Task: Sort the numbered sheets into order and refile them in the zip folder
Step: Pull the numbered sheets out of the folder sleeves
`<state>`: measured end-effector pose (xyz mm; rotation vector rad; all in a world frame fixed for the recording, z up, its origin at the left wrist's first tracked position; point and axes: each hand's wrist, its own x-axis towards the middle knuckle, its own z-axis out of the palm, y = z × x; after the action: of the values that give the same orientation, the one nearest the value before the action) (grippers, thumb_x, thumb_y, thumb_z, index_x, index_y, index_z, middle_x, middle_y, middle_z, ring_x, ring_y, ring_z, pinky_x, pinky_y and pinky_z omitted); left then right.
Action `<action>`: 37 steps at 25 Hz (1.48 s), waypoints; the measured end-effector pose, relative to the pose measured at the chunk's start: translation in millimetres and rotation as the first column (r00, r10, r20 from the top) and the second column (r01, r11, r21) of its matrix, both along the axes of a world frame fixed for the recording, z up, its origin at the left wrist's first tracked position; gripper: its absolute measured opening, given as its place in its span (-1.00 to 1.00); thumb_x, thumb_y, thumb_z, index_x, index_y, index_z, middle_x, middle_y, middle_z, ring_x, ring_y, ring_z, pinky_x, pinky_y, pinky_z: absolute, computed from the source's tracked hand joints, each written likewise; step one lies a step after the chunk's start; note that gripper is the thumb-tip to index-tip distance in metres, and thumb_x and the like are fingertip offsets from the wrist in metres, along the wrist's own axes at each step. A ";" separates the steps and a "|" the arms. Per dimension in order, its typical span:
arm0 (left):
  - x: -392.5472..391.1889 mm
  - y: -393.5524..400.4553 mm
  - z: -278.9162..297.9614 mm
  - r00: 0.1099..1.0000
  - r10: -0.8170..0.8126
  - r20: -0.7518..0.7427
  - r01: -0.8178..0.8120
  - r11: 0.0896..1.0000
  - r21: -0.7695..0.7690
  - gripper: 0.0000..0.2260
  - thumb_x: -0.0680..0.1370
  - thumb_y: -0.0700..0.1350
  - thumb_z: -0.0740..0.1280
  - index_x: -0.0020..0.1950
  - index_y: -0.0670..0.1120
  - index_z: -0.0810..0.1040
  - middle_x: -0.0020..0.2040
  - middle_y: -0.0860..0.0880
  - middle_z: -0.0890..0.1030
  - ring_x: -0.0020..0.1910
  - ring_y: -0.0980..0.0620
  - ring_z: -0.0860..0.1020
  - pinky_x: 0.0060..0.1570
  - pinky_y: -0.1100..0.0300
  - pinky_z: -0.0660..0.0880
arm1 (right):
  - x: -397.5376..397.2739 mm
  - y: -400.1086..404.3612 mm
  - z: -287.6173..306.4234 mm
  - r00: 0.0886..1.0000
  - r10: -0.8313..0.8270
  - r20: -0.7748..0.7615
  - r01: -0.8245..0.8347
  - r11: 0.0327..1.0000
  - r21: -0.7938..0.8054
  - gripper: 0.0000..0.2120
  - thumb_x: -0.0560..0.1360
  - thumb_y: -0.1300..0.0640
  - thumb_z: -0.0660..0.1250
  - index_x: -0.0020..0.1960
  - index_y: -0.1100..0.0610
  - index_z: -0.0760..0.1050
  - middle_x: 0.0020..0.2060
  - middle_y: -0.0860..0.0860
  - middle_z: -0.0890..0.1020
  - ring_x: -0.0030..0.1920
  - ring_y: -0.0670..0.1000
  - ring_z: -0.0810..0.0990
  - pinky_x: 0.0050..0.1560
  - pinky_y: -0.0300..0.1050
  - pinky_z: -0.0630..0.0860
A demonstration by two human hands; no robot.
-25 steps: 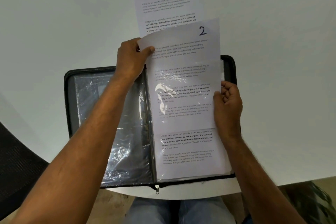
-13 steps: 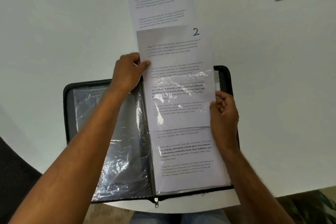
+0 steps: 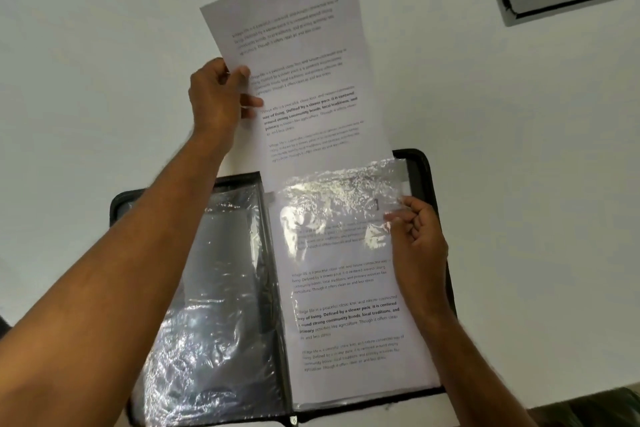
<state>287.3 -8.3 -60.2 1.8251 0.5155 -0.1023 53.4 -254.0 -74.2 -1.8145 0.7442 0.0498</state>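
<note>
Our left hand (image 3: 216, 97) pinches the white printed sheet marked 2 (image 3: 304, 80), its long axis running near-to-far; our right hand (image 3: 415, 236) grips the clear plastic sleeve (image 3: 339, 204) of the black zip folder (image 3: 420, 163).

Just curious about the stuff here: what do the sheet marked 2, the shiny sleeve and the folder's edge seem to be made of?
Sheet 2: thin matte white paper; it bends and bears print.
Sleeve: clear glossy plastic film, wrinkled, glaring.
Folder edge: black, probably fabric or faux leather; unclear.
</note>
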 end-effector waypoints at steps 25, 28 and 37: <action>-119.1 -13.4 -17.0 0.904 -0.405 0.134 0.276 0.795 0.539 -0.77 0.66 -0.06 0.27 0.30 -0.03 0.58 0.30 -0.04 0.45 0.30 0.02 0.44 0.33 0.05 0.40 | 3.0 4.6 21.2 0.997 0.050 -0.052 -0.049 0.999 0.024 -0.69 0.65 0.19 0.29 0.38 0.08 0.46 0.04 -0.07 0.67 -0.07 -0.27 0.64 -0.15 -0.48 0.49; -166.3 -9.4 -15.9 0.875 -0.482 -0.041 0.389 0.652 0.651 -0.71 0.65 0.00 0.31 0.36 0.01 0.56 0.31 -0.07 0.45 0.31 -0.04 0.35 0.29 0.02 0.28 | -1.5 0.9 26.0 0.996 0.070 -0.058 -0.068 0.997 0.034 -0.68 0.64 0.17 0.33 0.38 0.07 0.45 0.04 -0.08 0.70 -0.02 -0.20 0.67 -0.07 -0.42 0.53; -189.2 15.4 -6.9 0.850 -0.509 -0.135 0.510 0.732 0.451 -0.61 0.65 -0.02 0.34 0.48 -0.01 0.44 0.31 -0.02 0.49 0.19 0.19 0.38 0.17 0.29 0.35 | -21.4 -2.2 48.0 0.915 0.311 -0.258 -0.267 0.945 0.190 -0.83 0.64 0.03 0.33 0.06 0.02 0.69 -0.09 -0.09 0.76 -0.12 -0.04 0.74 -0.09 -0.02 0.67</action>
<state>98.1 7.2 -67.1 2.4182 0.0071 -0.3840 32.0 -256.2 -26.2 -1.7767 0.6432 0.5607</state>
